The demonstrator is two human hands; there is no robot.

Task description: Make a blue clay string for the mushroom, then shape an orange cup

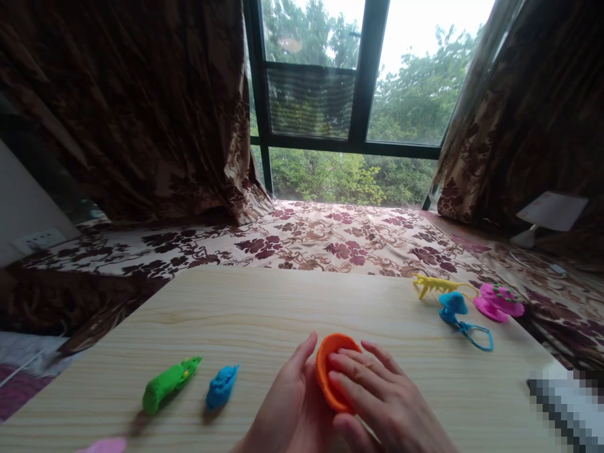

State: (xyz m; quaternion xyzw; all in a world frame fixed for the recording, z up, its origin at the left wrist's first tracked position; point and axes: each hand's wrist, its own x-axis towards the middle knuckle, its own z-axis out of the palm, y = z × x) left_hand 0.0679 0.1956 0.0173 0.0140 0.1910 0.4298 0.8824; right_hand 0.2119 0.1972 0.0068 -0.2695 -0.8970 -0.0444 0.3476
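Observation:
An orange clay bowl [323, 368], shallow with a raised rim, is between my two hands just above the near middle of the table. My left hand [287, 402] cups it from the left and underneath, thumb pointing up beside the rim. The fingers of my right hand [382, 390] reach inside the bowl and press on its inner wall, with the thumb low at the near side. To the left lie a green clay figure [165, 385] and a smaller blue clay figure [221, 387]. A bit of pink clay [104, 447] shows at the bottom edge.
At the table's [264, 302] far right stand a yellow clay figure [436, 286], a blue mushroom-like piece [453, 305] with a loop, and a pink piece with green dots [497, 302]. A pixelated dark-edged object [566, 402] lies at the right edge. Behind is a flowered cloth ledge [340, 239].

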